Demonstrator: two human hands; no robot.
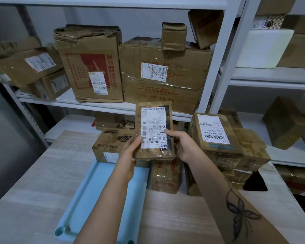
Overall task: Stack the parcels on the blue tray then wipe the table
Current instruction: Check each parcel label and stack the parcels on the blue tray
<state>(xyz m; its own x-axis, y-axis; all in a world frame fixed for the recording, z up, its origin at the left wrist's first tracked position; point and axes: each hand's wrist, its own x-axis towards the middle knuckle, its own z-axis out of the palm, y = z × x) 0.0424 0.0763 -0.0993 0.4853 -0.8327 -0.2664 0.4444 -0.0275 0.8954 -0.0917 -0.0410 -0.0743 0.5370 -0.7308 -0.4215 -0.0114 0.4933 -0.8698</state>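
Barely begun, I judge: on the pale wood-grain table the shallow light-blue plastic tray lies mostly bare, though a printed brown carton may sit on its far edge. The left hand and right hand grip a flat brown label-faced cardboard parcel, raised near the tray's far end. Taped brown boxes heaped rightward block wiping.

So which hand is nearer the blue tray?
Left. The left hand is over the blue tray, at its far end; the right hand is beyond its right edge. Both grip one parcel.
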